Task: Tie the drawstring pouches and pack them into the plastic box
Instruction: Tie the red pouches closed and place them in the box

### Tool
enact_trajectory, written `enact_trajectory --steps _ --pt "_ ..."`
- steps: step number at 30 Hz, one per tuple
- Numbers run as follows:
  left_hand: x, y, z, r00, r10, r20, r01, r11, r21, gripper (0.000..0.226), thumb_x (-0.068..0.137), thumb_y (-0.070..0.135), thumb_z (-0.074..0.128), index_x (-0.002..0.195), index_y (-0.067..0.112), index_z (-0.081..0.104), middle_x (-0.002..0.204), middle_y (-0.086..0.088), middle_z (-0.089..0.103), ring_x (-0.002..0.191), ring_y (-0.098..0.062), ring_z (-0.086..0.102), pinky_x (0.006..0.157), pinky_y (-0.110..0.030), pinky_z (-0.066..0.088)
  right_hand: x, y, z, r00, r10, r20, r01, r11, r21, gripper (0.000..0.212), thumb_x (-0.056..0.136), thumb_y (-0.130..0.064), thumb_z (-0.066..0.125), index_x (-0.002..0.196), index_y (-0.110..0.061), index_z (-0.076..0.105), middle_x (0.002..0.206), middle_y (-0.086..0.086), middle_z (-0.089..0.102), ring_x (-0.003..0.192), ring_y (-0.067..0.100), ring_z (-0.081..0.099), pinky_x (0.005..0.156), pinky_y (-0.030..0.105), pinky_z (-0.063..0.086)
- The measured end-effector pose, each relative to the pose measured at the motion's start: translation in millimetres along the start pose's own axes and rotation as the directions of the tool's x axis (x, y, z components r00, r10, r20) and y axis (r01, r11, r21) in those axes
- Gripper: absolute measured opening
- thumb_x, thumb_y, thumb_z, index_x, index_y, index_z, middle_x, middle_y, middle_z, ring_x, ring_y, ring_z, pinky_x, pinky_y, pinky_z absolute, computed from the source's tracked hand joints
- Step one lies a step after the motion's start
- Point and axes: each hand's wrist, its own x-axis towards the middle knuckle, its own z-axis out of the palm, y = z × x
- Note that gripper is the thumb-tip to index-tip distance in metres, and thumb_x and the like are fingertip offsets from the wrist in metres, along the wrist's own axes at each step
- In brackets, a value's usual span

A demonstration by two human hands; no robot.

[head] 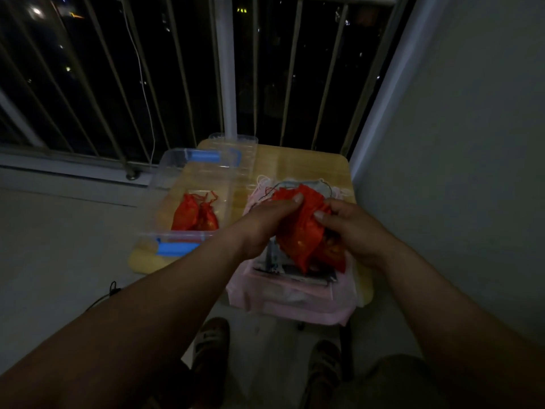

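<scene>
At the left of the bench (295,160), the plastic box (200,175) held two tied pouches (194,215). To its right, the left grip (265,222) pinched a red pouch (300,231). The right grip (354,231) clamped its other side, above a pink cloth pile (295,302).

On small table (312,160), left side: plastic box (165,184), two pouches (194,216) inside, touching, toward near end. Behind box, far edge: lid (236,143). Right side: fabric pile (295,299), overhanging near edge. Above pile: held pouch (303,231), pinched between left hand (265,222) and right hand (351,231). Behind table: railing (227,69).
</scene>
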Motion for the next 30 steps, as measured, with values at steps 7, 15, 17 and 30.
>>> enact_trajectory --steps 7,15,17,30 --pt "-2 -14 -13 0.998 -0.058 0.009 0.059 0.973 -0.225 0.033 0.102 0.022 0.061 0.132 0.01 0.065 0.127 -0.016 0.071 0.117 -0.034 0.068 0.096 -0.05 0.058 12 -8 11 0.995 0.075 -0.063 -0.083 0.986 -0.147 0.014 0.104 -0.02 0.058 0.111 -0.017 0.07 0.092 -0.004 0.077 0.076 0.006 0.072 0.062 0.018 0.053" --pt "-7 -18 2 0.998 0.0 -0.07 -0.021 0.952 -0.305 0.03 0.106 0.031 0.055 0.125 0.014 0.069 0.121 -0.014 0.074 0.111 -0.03 0.072 0.096 -0.049 0.057 2 -12 24 0.988 0.135 -0.07 -0.143 0.983 -0.113 0.012 0.103 -0.016 0.06 0.109 -0.014 0.071 0.077 -0.006 0.073 0.054 -0.001 0.065 0.046 0.012 0.045" --pt "-9 -13 7 0.996 0.009 -0.089 -0.034 0.959 -0.282 0.028 0.107 0.032 0.051 0.12 0.016 0.071 0.118 -0.013 0.075 0.106 -0.028 0.074 0.093 -0.046 0.058 -1 -13 22 0.989 0.134 -0.062 -0.14 0.983 -0.116 0.013 0.103 -0.016 0.061 0.11 -0.014 0.071 0.081 -0.005 0.075 0.058 0.0 0.066 0.049 0.013 0.046" --pt "-9 0 15 0.934 -0.099 -0.343 -0.053 0.912 -0.407 0.025 0.108 0.026 0.044 0.106 0.013 0.065 0.087 -0.004 0.069 0.069 -0.016 0.068 0.05 -0.024 0.056 -18 -23 -9 0.971 0.179 -0.16 -0.119 0.937 0.328 0.014 0.105 -0.01 0.05 0.096 -0.012 0.06 0.048 -0.007 0.038 0.032 0.004 0.026 0.034 0.015 0.016"
